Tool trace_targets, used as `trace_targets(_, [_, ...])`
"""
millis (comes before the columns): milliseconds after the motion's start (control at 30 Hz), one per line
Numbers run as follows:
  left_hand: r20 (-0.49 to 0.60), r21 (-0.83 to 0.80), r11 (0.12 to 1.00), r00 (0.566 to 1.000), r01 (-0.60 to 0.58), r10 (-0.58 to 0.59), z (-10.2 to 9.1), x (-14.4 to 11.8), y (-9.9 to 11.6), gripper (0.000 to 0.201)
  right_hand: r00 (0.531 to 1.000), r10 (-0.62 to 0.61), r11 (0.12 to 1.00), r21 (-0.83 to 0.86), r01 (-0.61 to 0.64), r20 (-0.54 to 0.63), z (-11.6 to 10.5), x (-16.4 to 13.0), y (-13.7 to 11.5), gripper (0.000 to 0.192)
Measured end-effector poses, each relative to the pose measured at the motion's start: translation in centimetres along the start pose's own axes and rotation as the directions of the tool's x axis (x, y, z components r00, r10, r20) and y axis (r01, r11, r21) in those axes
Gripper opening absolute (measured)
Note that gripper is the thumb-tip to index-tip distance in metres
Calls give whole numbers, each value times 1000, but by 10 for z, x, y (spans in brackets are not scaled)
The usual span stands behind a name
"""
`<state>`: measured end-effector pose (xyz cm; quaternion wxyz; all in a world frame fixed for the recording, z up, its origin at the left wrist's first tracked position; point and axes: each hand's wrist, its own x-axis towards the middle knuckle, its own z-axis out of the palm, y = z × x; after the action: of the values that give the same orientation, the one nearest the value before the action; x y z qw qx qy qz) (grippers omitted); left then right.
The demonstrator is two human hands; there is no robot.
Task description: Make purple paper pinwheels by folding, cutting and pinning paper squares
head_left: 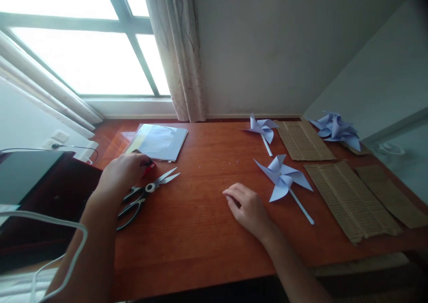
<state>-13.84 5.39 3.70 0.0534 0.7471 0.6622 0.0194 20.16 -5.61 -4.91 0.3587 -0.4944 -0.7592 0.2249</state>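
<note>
My left hand rests on the wooden desk with its fingers closed around a small red object; what it is cannot be made out. Black-handled scissors lie just below that hand, blades pointing right. My right hand lies loosely curled on the desk, holding nothing. A pale blue paper pinwheel on a white stick lies just right of it. A second pinwheel lies farther back.
A stack of paper sheets lies at the back left. Pieces of corrugated cardboard cover the right side, with more pinwheels piled at the back right. A dark box and a white cable sit at the left.
</note>
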Motion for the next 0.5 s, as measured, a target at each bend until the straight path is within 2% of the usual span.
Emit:
trace_targets(133, [71, 131, 990, 996, 45, -54, -3, 1, 1, 35, 1000, 1, 1000, 1, -1, -8, 0, 0, 0, 19])
trace_targets(300, [134, 221, 975, 989, 36, -67, -7, 2, 4, 38, 1000, 3, 1000, 11, -3, -9, -2, -1, -2, 20])
trace_targets(433, [159, 242, 970, 986, 18, -58, -8, 3, 2, 37, 1000, 4, 1000, -2, -4, 3, -2, -1, -2, 21])
trace_targets(500, [144, 194, 981, 988, 21, -49, -6, 5, -1, 34, 1000, 4, 1000, -9, -4, 6, -2, -1, -1, 21])
